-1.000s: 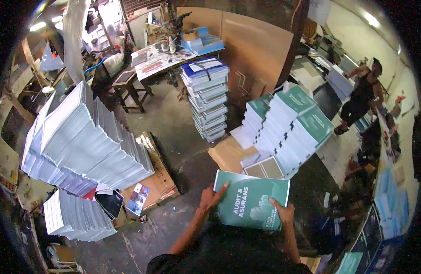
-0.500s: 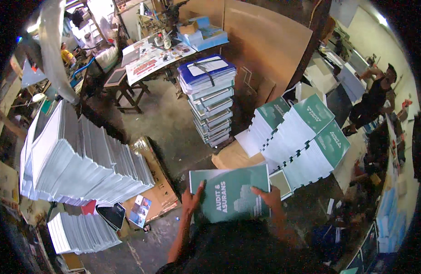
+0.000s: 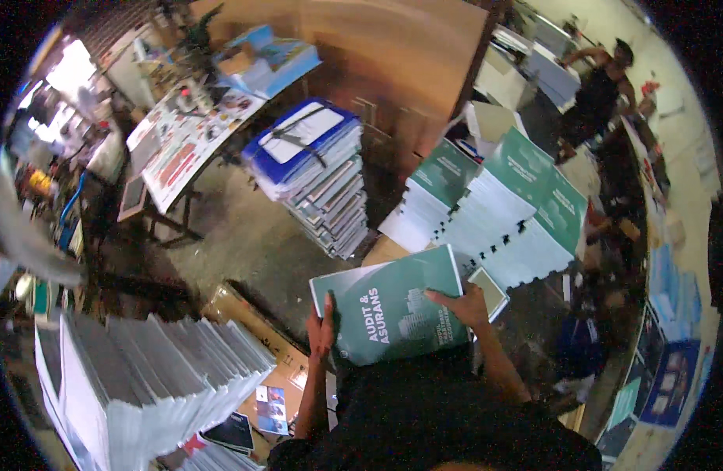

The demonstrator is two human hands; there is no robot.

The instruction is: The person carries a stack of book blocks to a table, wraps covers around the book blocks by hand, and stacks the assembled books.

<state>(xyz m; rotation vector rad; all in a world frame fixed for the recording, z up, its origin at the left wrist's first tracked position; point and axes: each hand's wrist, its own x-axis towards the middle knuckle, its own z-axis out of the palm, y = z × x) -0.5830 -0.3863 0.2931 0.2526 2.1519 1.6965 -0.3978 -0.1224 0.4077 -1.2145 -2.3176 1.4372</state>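
A green book [image 3: 400,314], or a thin stack of them, is held flat in front of my body, slightly tilted, its cover facing up. My left hand [image 3: 322,330] grips its left edge, with the thumb on top. On the opposite edge my right hand [image 3: 465,308] closes, its thumb lying over the cover and the other fingers hidden beneath. Ahead and to the right stand tall stacks of similar green books [image 3: 518,200], side by side with stepped white edges. A framed-looking pale board [image 3: 491,294] shows just behind my right hand.
At the left rises a tall pile of grey-white printed sheets [image 3: 157,377] beside flattened cardboard [image 3: 287,353]. A strapped stack with a blue top [image 3: 310,129] stands ahead. Beyond it is a paper-covered table [image 3: 181,157]. Another person [image 3: 600,90] is at the far right.
My view has swung to the right and tilted, so the stacks ahead appear shifted left. The book stays in both hands and is now turned slightly, its right side higher.
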